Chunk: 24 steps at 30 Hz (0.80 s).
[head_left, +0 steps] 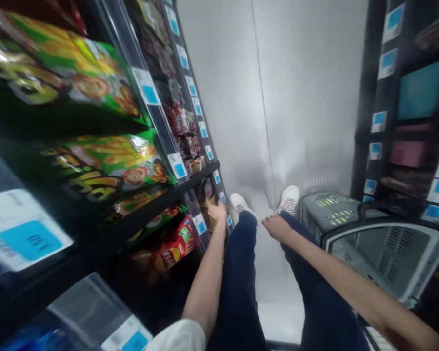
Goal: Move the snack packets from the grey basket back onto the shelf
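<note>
My left hand point(216, 210) reaches into a lower shelf on the left, thumb and fingers apart. It is beside a dark and yellow packet point(206, 192); whether the fingertips touch it I cannot tell. Nothing shows in its grasp. My right hand point(277, 228) is in front of my right shin, its fingers curled together with no object visible in them. Just left of my left forearm lies a red snack bag point(172, 248) on the shelf. Green snack bags point(106, 170) with yellow pictures fill the shelf above.
A grey plastic shopping basket point(324, 207) with a slotted wall stands on the floor to my right. Price labels point(177, 165) line the shelf edges. Another dark shelf rack point(364, 112) runs along the right. My white shoes point(241, 204) are on the pale floor point(307, 87).
</note>
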Motion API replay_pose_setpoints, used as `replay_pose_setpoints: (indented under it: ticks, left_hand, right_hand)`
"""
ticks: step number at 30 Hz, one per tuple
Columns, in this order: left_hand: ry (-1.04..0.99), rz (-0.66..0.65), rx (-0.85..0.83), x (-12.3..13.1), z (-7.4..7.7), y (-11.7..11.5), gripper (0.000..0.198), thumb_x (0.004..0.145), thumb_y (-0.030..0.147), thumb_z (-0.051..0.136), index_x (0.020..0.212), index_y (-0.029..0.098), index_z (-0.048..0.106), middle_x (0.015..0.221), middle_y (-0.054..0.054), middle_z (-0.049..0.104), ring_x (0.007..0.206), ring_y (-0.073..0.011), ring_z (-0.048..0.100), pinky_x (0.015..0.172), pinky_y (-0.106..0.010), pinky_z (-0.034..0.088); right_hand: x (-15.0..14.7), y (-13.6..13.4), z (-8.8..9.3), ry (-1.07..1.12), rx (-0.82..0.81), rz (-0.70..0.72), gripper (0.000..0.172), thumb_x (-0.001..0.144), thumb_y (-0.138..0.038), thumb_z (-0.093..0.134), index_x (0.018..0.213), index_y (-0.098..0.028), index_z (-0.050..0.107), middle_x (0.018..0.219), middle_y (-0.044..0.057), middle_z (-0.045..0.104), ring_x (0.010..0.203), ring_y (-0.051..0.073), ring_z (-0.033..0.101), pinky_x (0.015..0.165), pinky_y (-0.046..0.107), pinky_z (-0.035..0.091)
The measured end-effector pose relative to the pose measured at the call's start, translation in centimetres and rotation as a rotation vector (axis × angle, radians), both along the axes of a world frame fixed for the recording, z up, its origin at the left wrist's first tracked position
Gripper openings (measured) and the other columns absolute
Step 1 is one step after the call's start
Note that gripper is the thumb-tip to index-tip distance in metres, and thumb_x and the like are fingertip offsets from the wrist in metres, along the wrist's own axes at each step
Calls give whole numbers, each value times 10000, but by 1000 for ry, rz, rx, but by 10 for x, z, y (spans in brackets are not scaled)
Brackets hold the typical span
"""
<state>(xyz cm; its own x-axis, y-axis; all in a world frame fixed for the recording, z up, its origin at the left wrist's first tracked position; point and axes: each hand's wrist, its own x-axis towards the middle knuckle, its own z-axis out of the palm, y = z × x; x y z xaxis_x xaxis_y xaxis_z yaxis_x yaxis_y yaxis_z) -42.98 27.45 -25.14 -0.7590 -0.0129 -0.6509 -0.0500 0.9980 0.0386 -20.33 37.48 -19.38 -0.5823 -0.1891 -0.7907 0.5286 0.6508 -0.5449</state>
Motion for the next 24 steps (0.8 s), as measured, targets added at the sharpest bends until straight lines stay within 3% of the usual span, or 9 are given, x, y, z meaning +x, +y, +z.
replay_pose_setpoints:
  ticks: [3, 7, 9, 12, 15, 19, 21, 24]
  left_hand:
    - [-250, -161, -4, 44, 43, 9, 565, 952, 182, 492, 1511, 156, 416, 1236, -154, 705, 996, -209, 731, 864, -301, 571]
    - [-697, -441, 0, 118, 91, 13, 346, 936, 214, 546, 1265, 189, 649, 1013, -70, 770, 835, -168, 740, 782, -265, 580]
    - [-839, -598, -27, 149, 108, 12, 287, 890, 210, 614, 1163, 171, 694, 982, -88, 770, 878, -198, 741, 853, -298, 569]
    - [-908, -810, -77, 179, 129, 9, 318, 859, 177, 624, 1166, 124, 686, 1089, -173, 745, 1081, -290, 701, 1005, -396, 503]
    - [-936, -946, -72, 187, 141, 16, 366, 912, 164, 523, 1255, 126, 645, 1171, -167, 727, 1155, -275, 672, 1028, -372, 482]
    - [-918, -1036, -23, 176, 143, 40, 422, 959, 159, 403, 1338, 139, 589, 1165, -102, 741, 1137, -198, 677, 1018, -287, 479]
    - [-879, -1068, -25, 164, 140, 56, 410, 947, 166, 423, 1313, 144, 608, 1191, -98, 733, 1151, -203, 669, 1032, -293, 469]
    - [-802, -1089, -73, 140, 131, 79, 383, 937, 211, 460, 1276, 148, 628, 1158, -109, 741, 1089, -222, 694, 981, -306, 498]
  right_hand:
    - [21, -1, 25, -32, 2, -97, 330, 899, -54, 489, 1191, -94, 638, 1126, 182, 675, 1087, 312, 641, 879, 395, 492]
    - [40, -12, 49, -85, 0, -213, 342, 888, -45, 499, 1194, -89, 647, 1128, 191, 679, 1097, 319, 646, 880, 395, 497]
    - [49, -20, 59, -112, -10, -276, 309, 896, -51, 494, 1143, -88, 675, 1090, 194, 694, 1075, 322, 664, 865, 394, 504]
    - [66, -32, 78, -161, -31, -415, 259, 918, -86, 491, 1063, -75, 704, 1044, 205, 709, 1034, 323, 688, 842, 383, 512]
    - [92, -39, 97, -173, -33, -606, 276, 929, -111, 492, 1117, -101, 694, 1096, 172, 716, 1037, 280, 691, 857, 339, 508]
    - [134, -41, 115, -134, 50, -879, 311, 977, -135, 415, 1159, -183, 663, 1174, 72, 702, 1131, 173, 643, 968, 254, 460]
    - [156, -39, 117, -139, 143, -1120, 316, 987, -140, 372, 1098, -188, 664, 1142, 56, 705, 1102, 145, 644, 983, 235, 453]
    - [192, -35, 110, -279, 305, -1596, 282, 957, -151, 386, 1001, -185, 662, 1042, 50, 727, 992, 153, 678, 944, 248, 488]
